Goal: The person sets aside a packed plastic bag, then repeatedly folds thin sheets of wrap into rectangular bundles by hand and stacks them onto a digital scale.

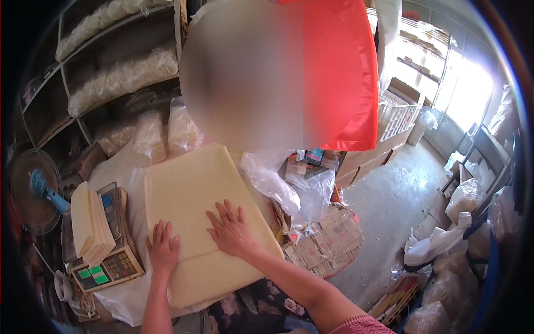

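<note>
A broad pale-yellow sheet (194, 183), or a stack of such sheets, lies on the table in front of me, with a crease or overlapping edge across its nearer part. On its left edge rests my left hand (162, 247), flat, fingers stretched out. My right hand (230, 231) lies palm down near the middle, fingers spread. Neither hand holds anything. Left of the sheet, several folded pale-yellow pieces (89, 225) sit on a digital scale (119, 267) with green displays. What the sheet is made of, I cannot tell.
Plastic-wrapped bundles (150, 136) stand behind the sheet, below shelves holding more bags (128, 75). A fan (36, 189) is at far left. Clear plastic bags (272, 181) and flattened cardboard (322, 245) lie to the right. A red sheet (347, 78) hangs beyond, near a white crate (397, 114).
</note>
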`<state>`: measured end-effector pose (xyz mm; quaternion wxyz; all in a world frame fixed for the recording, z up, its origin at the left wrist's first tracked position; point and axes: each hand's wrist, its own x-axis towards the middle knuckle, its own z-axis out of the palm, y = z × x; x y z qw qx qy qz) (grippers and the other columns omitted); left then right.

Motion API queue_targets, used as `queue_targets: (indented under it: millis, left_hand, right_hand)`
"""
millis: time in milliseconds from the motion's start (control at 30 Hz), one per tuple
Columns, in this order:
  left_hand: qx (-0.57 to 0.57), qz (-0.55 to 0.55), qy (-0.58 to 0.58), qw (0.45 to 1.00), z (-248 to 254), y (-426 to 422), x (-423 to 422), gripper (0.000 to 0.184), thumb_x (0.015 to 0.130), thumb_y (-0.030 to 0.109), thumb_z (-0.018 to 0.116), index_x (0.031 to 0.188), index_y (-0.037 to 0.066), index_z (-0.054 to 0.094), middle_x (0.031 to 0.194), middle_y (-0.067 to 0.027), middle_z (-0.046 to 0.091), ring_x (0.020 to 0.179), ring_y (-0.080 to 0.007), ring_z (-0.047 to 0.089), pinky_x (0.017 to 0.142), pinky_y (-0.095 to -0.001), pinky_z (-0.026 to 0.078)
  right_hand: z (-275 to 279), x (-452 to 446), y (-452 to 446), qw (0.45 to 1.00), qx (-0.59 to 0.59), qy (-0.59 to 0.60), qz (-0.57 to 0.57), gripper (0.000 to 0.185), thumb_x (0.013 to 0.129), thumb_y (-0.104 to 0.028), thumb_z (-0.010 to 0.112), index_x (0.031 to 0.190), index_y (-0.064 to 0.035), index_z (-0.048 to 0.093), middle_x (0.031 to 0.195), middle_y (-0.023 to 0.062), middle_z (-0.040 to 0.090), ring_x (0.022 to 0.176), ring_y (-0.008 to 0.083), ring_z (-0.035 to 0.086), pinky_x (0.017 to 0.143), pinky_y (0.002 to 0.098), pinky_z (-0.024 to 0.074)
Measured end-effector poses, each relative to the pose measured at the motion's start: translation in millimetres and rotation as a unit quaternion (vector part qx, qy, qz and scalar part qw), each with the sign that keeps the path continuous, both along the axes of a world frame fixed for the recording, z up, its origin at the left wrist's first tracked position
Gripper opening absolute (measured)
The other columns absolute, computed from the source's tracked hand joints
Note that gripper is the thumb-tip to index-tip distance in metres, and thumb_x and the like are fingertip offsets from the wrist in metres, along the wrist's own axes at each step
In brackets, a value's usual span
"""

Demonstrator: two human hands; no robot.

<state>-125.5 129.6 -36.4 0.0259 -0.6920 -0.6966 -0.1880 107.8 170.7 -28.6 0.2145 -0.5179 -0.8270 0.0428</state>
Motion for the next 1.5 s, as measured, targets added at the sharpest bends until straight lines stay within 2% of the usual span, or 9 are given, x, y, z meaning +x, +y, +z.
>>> queue_targets:
  millis: [233,300,433,567,667,800,1033,1400,1500]
  left_hand:
    - [-0.041,0.006,0.069,0.997,19.5,-2.2,10.9,0.052,0.09,0.038,0.05,0.136,0.016,0.042,0.141,-0.0107,0.04,0.133,-0.0279,0.034,0.105,-0.0618,0.018]
    - [-0.095,0.043,0.109,0.989,45.7,-17.0,26.6,0.05,0.088,0.04,0.054,0.13,0.014,0.05,0.12,-0.014,0.054,0.115,-0.0292,0.05,0.099,-0.0594,0.03]
    - [-0.053,0.009,0.07,0.996,28.3,-37.4,32.7,0.046,0.085,0.04,0.058,0.121,0.012,0.058,0.095,-0.0123,0.06,0.088,-0.0302,0.059,0.086,-0.0495,0.043]
    - [-0.177,-0.075,-0.156,0.969,37.2,-63.2,51.3,0.048,0.083,0.034,0.066,0.118,0.003,0.056,0.1,-0.0125,0.063,0.082,-0.0276,0.063,0.073,-0.0348,0.05]
    - [-0.093,-0.087,-0.636,0.761,25.6,-76.1,51.0,0.065,0.077,0.009,0.07,0.134,0.001,0.04,0.117,-0.0068,0.06,0.097,-0.0158,0.06,0.083,-0.0304,0.048]
    - [0.111,-0.125,-0.72,0.673,79.3,-87.7,11.3,0.084,0.071,-0.005,0.068,0.145,0.003,0.027,0.133,-0.0068,0.049,0.118,-0.0126,0.046,0.096,-0.0274,0.04]
    - [0.201,-0.011,-0.6,0.774,193.5,-57.6,-181.8,0.081,0.07,-0.007,0.06,0.144,0.003,0.028,0.127,-0.012,0.053,0.11,-0.0186,0.056,0.093,-0.0284,0.044]
    - [0.085,0.141,-0.594,0.788,155.5,-44.5,-246.9,0.068,0.066,-0.003,0.062,0.132,-0.002,0.045,0.109,-0.0108,0.06,0.095,-0.0194,0.058,0.087,-0.0282,0.043]
    - [0.036,0.201,-0.364,0.909,162.0,-21.7,-264.8,0.064,0.074,0.005,0.063,0.134,-0.001,0.043,0.125,-0.0095,0.053,0.11,-0.0179,0.051,0.094,-0.0288,0.04]
  right_hand:
    - [5.7,21.4,15.6,0.987,-0.019,0.158,0.033,0.054,0.09,-0.034,0.052,0.137,-0.0097,0.041,0.139,0.0178,0.042,0.134,0.0339,0.032,0.108,0.047,0.028]
    - [40.1,38.3,-12.4,0.952,-0.104,0.282,-0.063,0.053,0.088,-0.031,0.057,0.133,-0.007,0.045,0.117,0.0176,0.06,0.114,0.0326,0.053,0.094,0.043,0.0428]
    - [48.1,41.8,-45.1,0.947,-0.227,0.181,-0.135,0.053,0.085,-0.028,0.063,0.128,-0.0014,0.047,0.096,0.0165,0.066,0.091,0.0273,0.063,0.08,0.0399,0.0492]
    - [11.7,20.4,-56.5,0.858,-0.334,0.386,-0.067,0.053,0.081,-0.023,0.07,0.122,0.0039,0.05,0.094,0.0116,0.065,0.085,0.0173,0.061,0.074,0.0316,0.0494]
    - [-5.2,-11.8,-58.8,0.791,-0.303,0.532,-0.004,0.043,0.085,-0.015,0.066,0.122,0.0021,0.051,0.104,0.0076,0.063,0.089,0.0129,0.059,0.076,0.027,0.0488]
    - [74.7,-28.8,-73.1,0.76,-0.378,0.508,0.144,0.056,0.09,-0.011,0.06,0.136,0.0059,0.034,0.107,0.0146,0.063,0.088,0.0184,0.064,0.073,0.0258,0.0524]
    - [67.2,-2.8,-76.8,0.779,-0.422,0.449,0.117,0.052,0.094,-0.013,0.055,0.135,0.009,0.033,0.105,0.0192,0.064,0.084,0.0238,0.068,0.072,0.0287,0.0555]
    - [29.4,26.7,-77.4,0.774,-0.435,0.452,0.089,0.04,0.094,-0.009,0.052,0.129,0.0076,0.042,0.102,0.0193,0.065,0.082,0.0249,0.068,0.073,0.0296,0.0561]
    - [27.0,25.5,-73.7,0.768,-0.435,0.462,0.088,0.037,0.094,-0.007,0.051,0.128,0.0054,0.044,0.102,0.019,0.064,0.083,0.0251,0.068,0.075,0.0301,0.0561]
